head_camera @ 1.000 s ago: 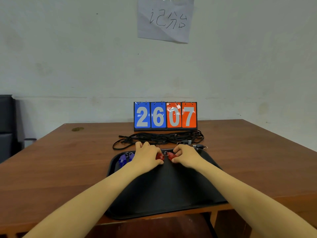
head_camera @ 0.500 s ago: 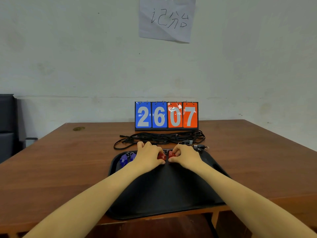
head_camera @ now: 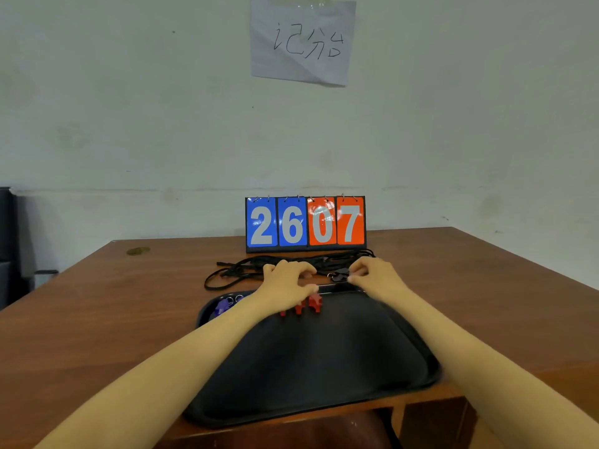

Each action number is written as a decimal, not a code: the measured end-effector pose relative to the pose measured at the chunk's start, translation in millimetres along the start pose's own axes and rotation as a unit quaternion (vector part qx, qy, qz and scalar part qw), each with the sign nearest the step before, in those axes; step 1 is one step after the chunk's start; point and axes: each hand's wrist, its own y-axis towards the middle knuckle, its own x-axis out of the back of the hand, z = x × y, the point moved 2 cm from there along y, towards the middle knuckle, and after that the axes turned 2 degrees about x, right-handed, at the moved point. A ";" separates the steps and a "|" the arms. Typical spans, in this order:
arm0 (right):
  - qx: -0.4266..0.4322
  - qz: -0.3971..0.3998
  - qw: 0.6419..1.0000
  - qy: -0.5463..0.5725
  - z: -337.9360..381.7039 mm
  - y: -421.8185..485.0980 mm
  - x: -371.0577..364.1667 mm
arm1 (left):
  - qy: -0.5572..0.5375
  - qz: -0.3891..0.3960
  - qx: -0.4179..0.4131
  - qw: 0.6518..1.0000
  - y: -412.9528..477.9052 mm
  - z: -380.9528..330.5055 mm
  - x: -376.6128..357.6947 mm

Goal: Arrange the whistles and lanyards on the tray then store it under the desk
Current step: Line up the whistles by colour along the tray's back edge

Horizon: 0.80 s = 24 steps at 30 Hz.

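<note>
A black tray (head_camera: 418, 367) lies on the brown desk (head_camera: 97, 319) at its front edge. Three red whistles (head_camera: 306, 305) stand in a row near the tray's far rim, and blue whistles (head_camera: 222, 307) with metal rings sit in its far left corner. A tangle of black lanyards (head_camera: 238, 270) lies on the desk behind the tray. My left hand (head_camera: 285, 281) hovers over the far rim and the lanyards, fingers curled and apart, holding nothing. My right hand (head_camera: 377, 277) is past the far right rim, its fingertips pinched on a small black whistle (head_camera: 338, 276) with a ring.
A flip scoreboard (head_camera: 304, 223) reading 26 07 stands behind the lanyards. A handwritten paper (head_camera: 301, 40) hangs on the wall above. A dark chair (head_camera: 6, 247) stands at the far left. A small round mark (head_camera: 137, 251) sits on the desk's back left.
Both hands let go of the red whistles, which now stand on the tray. Both hands moved forward past the rim, the left over the lanyards, the right to the black whistle.
</note>
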 end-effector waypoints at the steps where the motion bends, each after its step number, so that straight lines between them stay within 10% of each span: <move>1: -0.003 -0.018 1.000 -0.001 -5.3 5.5 8.7 | -0.008 0.002 0.002 1.000 9.2 -2.5 -1.2; 24: 0.043 0.128 0.965 -0.225 -69.0 72.3 11.1 | 0.051 0.093 0.040 0.993 143.2 -20.0 -74.3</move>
